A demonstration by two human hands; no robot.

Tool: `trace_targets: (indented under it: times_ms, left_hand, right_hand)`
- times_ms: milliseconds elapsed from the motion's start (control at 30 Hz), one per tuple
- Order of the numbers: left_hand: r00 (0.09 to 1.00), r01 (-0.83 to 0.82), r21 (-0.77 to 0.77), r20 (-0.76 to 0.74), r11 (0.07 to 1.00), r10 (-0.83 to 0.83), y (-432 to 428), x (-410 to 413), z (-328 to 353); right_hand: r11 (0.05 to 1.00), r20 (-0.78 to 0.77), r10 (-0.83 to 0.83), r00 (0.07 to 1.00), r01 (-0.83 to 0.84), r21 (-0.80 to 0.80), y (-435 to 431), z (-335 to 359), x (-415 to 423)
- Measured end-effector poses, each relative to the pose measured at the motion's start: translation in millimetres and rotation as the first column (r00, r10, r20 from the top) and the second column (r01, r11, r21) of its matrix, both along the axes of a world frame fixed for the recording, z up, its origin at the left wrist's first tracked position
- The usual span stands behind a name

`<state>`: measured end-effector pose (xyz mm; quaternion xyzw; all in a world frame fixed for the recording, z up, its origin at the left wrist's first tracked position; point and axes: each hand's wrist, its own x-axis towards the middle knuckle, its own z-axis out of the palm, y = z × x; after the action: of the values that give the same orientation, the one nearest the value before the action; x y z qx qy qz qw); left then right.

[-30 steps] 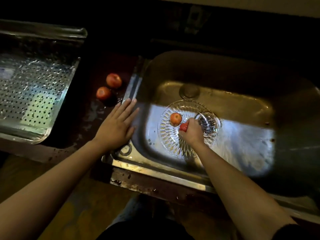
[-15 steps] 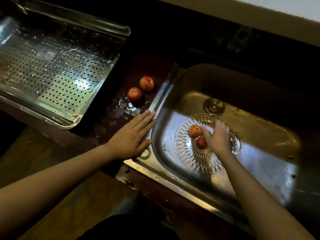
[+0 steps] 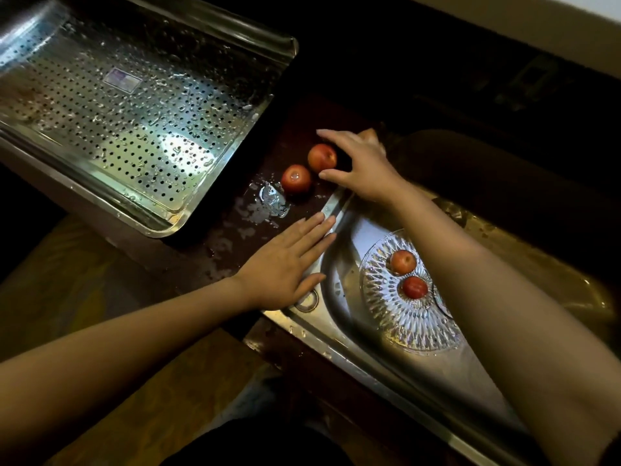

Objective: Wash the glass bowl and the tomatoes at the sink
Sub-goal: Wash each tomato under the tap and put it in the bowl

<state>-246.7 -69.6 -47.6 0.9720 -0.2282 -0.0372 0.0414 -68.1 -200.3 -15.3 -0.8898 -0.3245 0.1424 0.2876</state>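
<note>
Now the right hand (image 3: 361,166) is reaching with fingers spread wide around the far tomato (image 3: 322,158) on the wet counter (image 3: 235,237), not gripping it. The near tomato (image 3: 295,178) is lying just beside it. The left hand (image 3: 285,267) is resting flat, fingers straight, across the counter and sink (image 3: 336,344) rim. The bowl (image 3: 386,307) is sitting in the sink, holding two tomatoes (image 3: 402,262). A tray (image 3: 127,105) is standing at the left.

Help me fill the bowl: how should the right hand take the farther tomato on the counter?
I'd take the farther tomato across its widest middle, from above on the sink side, where the right hand is. It is round and smooth, so set thumb and fingers on opposite flanks; the nearer tomato crowds its lower left.
</note>
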Motion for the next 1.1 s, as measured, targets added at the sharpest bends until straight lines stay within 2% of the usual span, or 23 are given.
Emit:
trace_targets:
  times_ms: [200, 300, 400, 467, 500, 567, 633, 667, 700, 733, 867, 933, 1033, 1100]
  left_hand:
    - [0.999, -0.024, -0.054, -0.044, 0.998, 0.021, 0, 0, 2]
    - [0.998, -0.027, -0.019, -0.06, 0.999, 0.026, -3, 0, 7]
    - [1.0, -0.008, 0.025, 0.019, 1.0, 0.008, -12, 6, 20]
    - [0.997, -0.078, -0.085, -0.031, 0.993, 0.076, -27, 19, 35]
    - [0.986, -0.151, -0.19, -0.096, 0.97, 0.135, -38, 27, 43]
    - [0.93, -0.346, -0.439, -0.276, 0.829, 0.241, -70, 47, 63]
    - [0.791, -0.579, -0.606, -0.581, 0.546, 0.193, -112, 67, 86]
    - [0.689, -0.685, -0.606, -0.72, 0.405, 0.086, -134, 76, 97]
    - [0.594, -0.759, -0.571, -0.804, 0.314, -0.026, -157, 82, 105]
    - [0.528, -0.797, -0.537, -0.842, 0.277, -0.113, -179, 86, 113]
    - [0.387, -0.814, -0.5, -0.846, 0.295, -0.366, -254, 78, 137]
    - [0.352, -0.812, -0.497, -0.836, 0.307, -0.422, -283, 71, 141]
    - [0.298, -0.779, -0.499, -0.827, 0.38, -0.476, -334, 56, 142]
    - [0.262, -0.731, -0.513, -0.82, 0.45, -0.509, -365, 44, 139]
  right_hand:
    - [0.997, -0.06, -0.036, 0.998, 0.04, 0.059, 3, 4, -3]
    - [0.96, -0.196, -0.119, 0.973, 0.164, 0.229, -21, 18, -12]
    - [0.891, -0.287, -0.195, 0.938, 0.292, 0.349, -61, 40, -30]
    - [0.846, -0.331, -0.242, 0.912, 0.366, 0.388, -92, 55, -46]
    - [0.816, -0.356, -0.268, 0.895, 0.407, 0.41, -108, 63, -55]
    - [0.768, -0.366, -0.327, 0.871, 0.471, 0.434, -140, 77, -77]
    - [0.746, -0.318, -0.412, 0.854, 0.516, 0.42, -169, 88, -100]
    - [0.733, -0.282, -0.463, 0.84, 0.542, 0.41, -182, 92, -110]
    - [0.712, -0.25, -0.515, 0.82, 0.572, 0.407, -194, 96, -120]
    - [0.684, -0.226, -0.563, 0.795, 0.602, 0.412, -206, 99, -130]
    - [0.605, -0.116, -0.72, 0.684, 0.701, 0.379, -254, 101, -167]
    - [0.554, -0.086, -0.782, 0.617, 0.751, 0.359, -275, 97, -184]
    - [0.388, -0.177, -0.85, 0.497, 0.817, 0.427, -308, 92, -211]
    - [0.204, -0.306, -0.879, 0.366, 0.867, 0.454, -325, 90, -223]
